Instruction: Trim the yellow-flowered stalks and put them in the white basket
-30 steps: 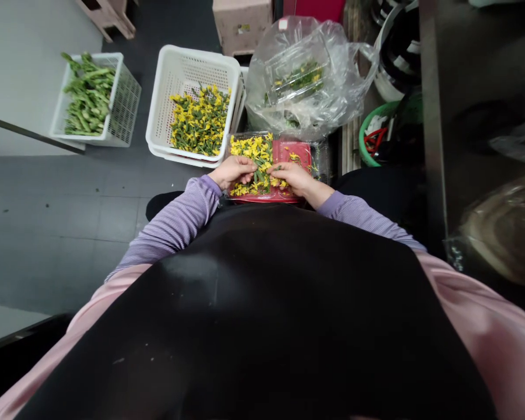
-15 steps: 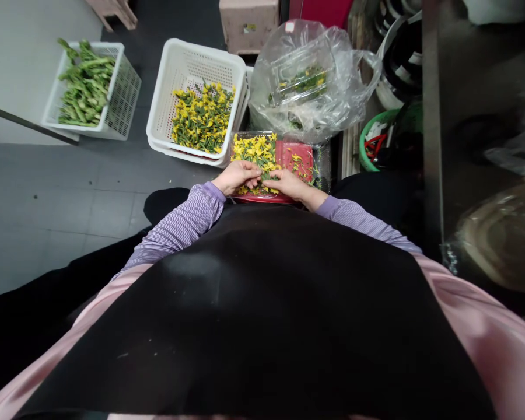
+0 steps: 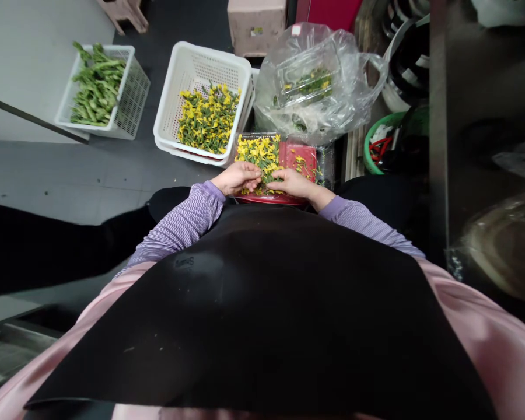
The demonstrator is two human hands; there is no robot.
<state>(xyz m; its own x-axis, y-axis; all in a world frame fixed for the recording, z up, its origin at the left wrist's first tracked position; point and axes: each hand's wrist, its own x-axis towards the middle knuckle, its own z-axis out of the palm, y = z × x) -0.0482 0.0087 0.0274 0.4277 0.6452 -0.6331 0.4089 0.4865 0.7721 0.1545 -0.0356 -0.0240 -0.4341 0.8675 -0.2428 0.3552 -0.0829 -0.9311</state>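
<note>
Both hands work close together over a clear plastic tray [image 3: 240, 146] of yellow flowers with green stems [image 3: 258, 153]. My left hand [image 3: 240, 178] has its thumb and forefinger pinched together; anything between them is too small to make out. Just to the right, my right hand [image 3: 294, 184] reaches in from the other side with bent fingers and thumb low over the green stems, and its grip is hard to see. Beside the flowers lies a red tray section [image 3: 298, 150] with a few loose yellow blossoms and stem bits.
Beyond the tray stands a white basket [image 3: 166, 111] with more yellow flowers. A clear plastic bag [image 3: 354, 111] holds clear boxes with greens. Farther left is a basket [image 3: 133, 96] of thick green stalks [image 3: 98, 87]. At right are a green tub [image 3: 370, 154] and a dark counter [image 3: 472, 146].
The view has shifted a little, so the baskets and tray sit farther right. A dark-clothed shape at left has moved up in the picture. Both hands stay over the flowers, slightly farther apart.
</note>
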